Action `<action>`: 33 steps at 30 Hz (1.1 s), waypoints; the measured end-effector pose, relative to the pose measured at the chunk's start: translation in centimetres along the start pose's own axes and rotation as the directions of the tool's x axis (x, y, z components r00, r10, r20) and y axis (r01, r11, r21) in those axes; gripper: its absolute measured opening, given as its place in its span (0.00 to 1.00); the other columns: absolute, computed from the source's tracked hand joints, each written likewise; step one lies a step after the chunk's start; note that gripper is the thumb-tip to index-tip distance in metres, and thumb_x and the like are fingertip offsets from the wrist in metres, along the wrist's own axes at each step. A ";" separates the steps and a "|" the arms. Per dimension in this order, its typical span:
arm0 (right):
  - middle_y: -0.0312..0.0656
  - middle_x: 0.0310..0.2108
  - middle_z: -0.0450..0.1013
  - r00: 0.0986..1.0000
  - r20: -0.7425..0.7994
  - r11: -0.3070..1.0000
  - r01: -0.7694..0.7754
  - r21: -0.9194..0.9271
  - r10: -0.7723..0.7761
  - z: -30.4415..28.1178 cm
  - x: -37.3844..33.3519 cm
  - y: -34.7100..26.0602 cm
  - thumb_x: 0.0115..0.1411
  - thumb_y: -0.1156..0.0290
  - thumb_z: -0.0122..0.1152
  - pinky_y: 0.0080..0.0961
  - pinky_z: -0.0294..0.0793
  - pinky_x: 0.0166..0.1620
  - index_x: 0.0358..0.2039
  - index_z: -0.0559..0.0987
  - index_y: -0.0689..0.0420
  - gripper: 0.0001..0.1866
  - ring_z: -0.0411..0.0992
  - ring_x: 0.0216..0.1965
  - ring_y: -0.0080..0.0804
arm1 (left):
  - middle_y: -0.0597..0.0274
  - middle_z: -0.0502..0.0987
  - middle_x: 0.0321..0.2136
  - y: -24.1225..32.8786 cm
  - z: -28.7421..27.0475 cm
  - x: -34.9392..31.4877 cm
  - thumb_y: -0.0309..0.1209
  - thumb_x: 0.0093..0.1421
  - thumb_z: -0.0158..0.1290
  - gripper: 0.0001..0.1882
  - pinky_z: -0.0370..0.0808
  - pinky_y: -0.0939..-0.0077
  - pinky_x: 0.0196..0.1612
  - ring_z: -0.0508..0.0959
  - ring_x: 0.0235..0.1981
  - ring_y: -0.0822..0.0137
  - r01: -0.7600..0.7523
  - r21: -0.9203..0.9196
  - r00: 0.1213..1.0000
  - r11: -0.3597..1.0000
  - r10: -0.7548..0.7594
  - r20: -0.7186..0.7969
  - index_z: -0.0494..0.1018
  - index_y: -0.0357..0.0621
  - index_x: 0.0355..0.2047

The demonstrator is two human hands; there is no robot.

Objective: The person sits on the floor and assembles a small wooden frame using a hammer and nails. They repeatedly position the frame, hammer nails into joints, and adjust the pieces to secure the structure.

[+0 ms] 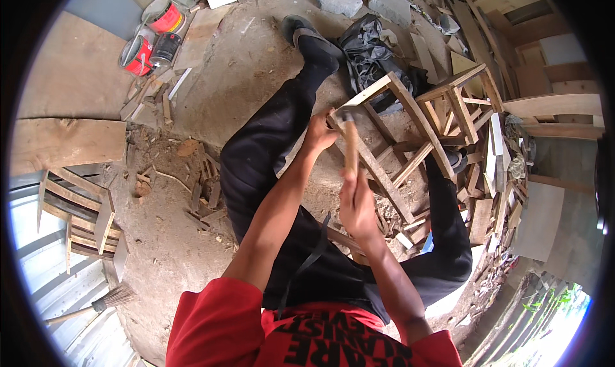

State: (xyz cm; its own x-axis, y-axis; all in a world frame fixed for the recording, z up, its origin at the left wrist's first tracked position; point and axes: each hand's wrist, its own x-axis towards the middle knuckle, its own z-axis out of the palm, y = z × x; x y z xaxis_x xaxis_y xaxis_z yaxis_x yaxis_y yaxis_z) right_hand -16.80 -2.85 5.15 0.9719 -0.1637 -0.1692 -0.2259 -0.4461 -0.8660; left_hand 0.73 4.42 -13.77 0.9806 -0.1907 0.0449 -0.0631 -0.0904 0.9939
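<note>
My right hand [357, 203] is wrapped round the wooden handle of a hammer [351, 152]. The hammer's head, blurred by motion, is over the near left corner of a wooden stool frame [382, 180]. At that same corner my left hand [320, 131] grips the frame, its fingers closed and partly hidden behind the wood. The frame lies tilted between my legs, with its legs and crossbars spreading to the right. Whether a nail is under the hammer is too small to tell.
Wood offcuts [477, 216] pile up at the right. Beyond the frame lie a black plastic bag [368, 50] and concrete blocks [337, 1]. Red paint cans [136, 56] stand far left, a slatted wooden piece [80, 207] and a brush [115, 298] nearer. Scraps litter the dirt floor.
</note>
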 end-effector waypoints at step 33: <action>0.31 0.17 0.61 0.811 -0.544 0.977 -0.184 0.112 0.215 -10.8 -10.4 11.1 0.71 0.61 0.55 0.25 0.57 0.23 0.36 0.72 0.63 0.15 0.56 0.20 0.18 | 0.66 0.71 0.20 7.8 1.0 -3.8 0.36 0.67 0.57 0.13 0.73 0.74 0.20 0.74 0.15 0.72 0.165 -0.302 0.985 0.939 -0.174 -0.004 0.68 0.39 0.34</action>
State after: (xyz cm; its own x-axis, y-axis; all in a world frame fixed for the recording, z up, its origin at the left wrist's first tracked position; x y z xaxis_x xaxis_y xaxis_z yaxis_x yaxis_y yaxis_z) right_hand -30.11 -15.59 2.42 0.7035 -0.7075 -0.0672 -0.3920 -0.3074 -0.8671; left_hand -3.69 3.51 -6.27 0.9773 -0.1685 -0.1283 0.1584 0.1792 0.9710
